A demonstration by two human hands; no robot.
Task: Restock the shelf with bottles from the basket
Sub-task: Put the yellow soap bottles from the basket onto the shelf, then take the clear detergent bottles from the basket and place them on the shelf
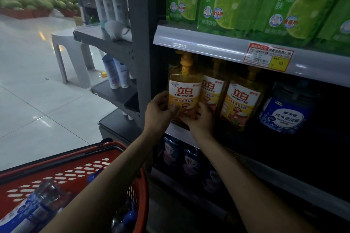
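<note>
Both hands, left and right, grasp yellow bottle at shelf left end; basket near left.

Head-worn wide-angle view, forward and down, close to the shelf.

Both forearms outstretched, left grip and right grip close together, fingers apparently curled.

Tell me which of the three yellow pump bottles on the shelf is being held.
The leftmost yellow pump-top bottle: the left hand and right hand grip its lower part. Neither grips the middle bottle or the rightmost bottle.
</note>
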